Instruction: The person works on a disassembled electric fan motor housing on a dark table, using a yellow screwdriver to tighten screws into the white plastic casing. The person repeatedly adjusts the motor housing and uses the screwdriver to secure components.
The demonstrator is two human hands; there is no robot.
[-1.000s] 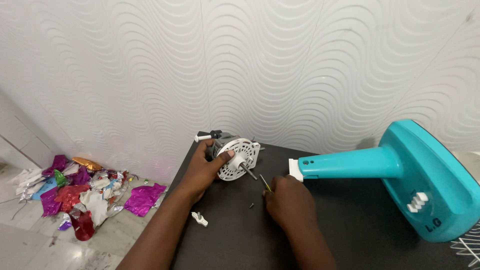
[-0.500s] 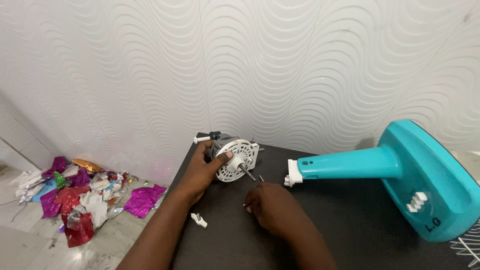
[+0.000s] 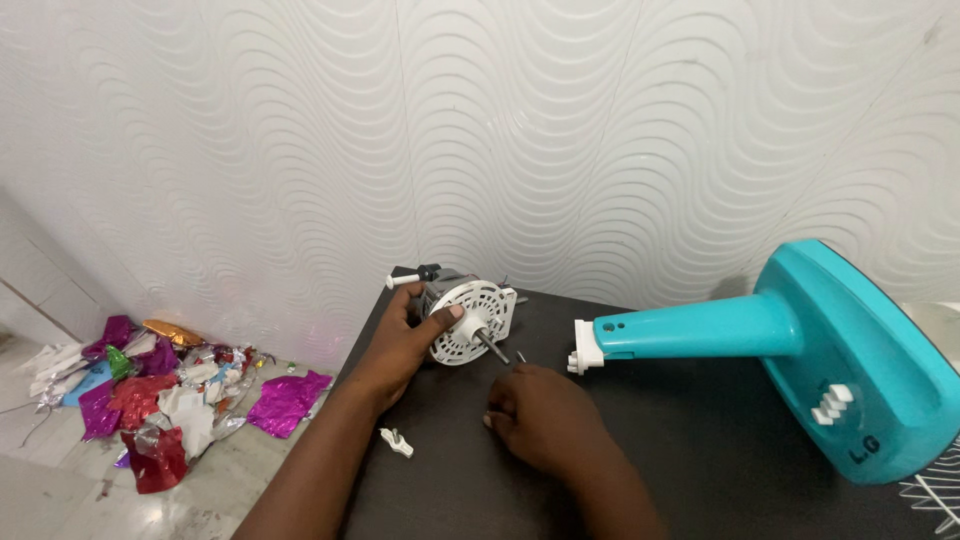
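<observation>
My left hand (image 3: pixel 402 342) grips a small fan motor (image 3: pixel 468 312) with a round white slotted face and a metal shaft sticking out toward me, at the far left corner of a dark table (image 3: pixel 700 470). My right hand (image 3: pixel 545 420) rests on the table just in front of the motor, fingers curled; a small dark screw (image 3: pixel 521 356) shows at its fingertips. Whether the fingers pinch it I cannot tell. To the right, a teal fan stand (image 3: pixel 800 345) lies on its side with its white neck end pointing at the motor.
A small white plastic clip (image 3: pixel 397 441) lies near the table's left edge. A white wire grille (image 3: pixel 935 495) pokes in at the lower right. Crumpled shiny foil wrappers (image 3: pixel 160 400) litter the floor to the left. A wavy white wall stands behind.
My right hand has slid left and toward me, away from the stand's neck, and settled on the table below the motor shaft. The left hand keeps its hold on the motor.
</observation>
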